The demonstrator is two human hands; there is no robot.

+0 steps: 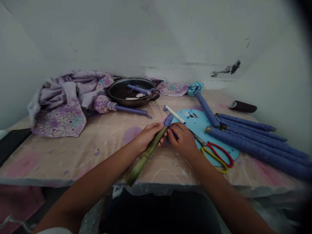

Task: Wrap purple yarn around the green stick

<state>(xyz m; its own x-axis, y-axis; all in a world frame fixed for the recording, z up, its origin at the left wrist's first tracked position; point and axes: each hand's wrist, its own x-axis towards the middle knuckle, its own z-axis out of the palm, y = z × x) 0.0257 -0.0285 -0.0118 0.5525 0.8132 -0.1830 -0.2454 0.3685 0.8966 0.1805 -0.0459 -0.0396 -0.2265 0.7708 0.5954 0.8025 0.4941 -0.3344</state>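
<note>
Left hand (148,136) is closing firmly around a green stalk (143,159), which is angled across the tabletop (104,156) with its lower end hanging near the front edge. Its upper end is carrying a blue-purple fabric wrap (168,120). Right hand (181,139) is curling narrowly beside that wrap, with its fingers (174,130) touching the stalk's upper part; whether it is gripping cannot be told.

Just right of the right hand, scissors with red and yellow handles (216,156) are lying on a pale blue disc (200,122). A white marker (174,114) is resting just beyond the wrap, partly over the disc's edge. Further right, blue-wrapped rods (258,143) are lying side by side, and a dark roll (243,106) is sitting near the wall.

Toward the back, a blue-wrapped stick with a teal head (201,97) is lying behind the disc. A purple floral-headed stick (103,104) is resting beside a dark pan (131,79), which is holding another wrapped stick (140,89). Crumpled floral fabric (60,107) is piling at back left.
</note>
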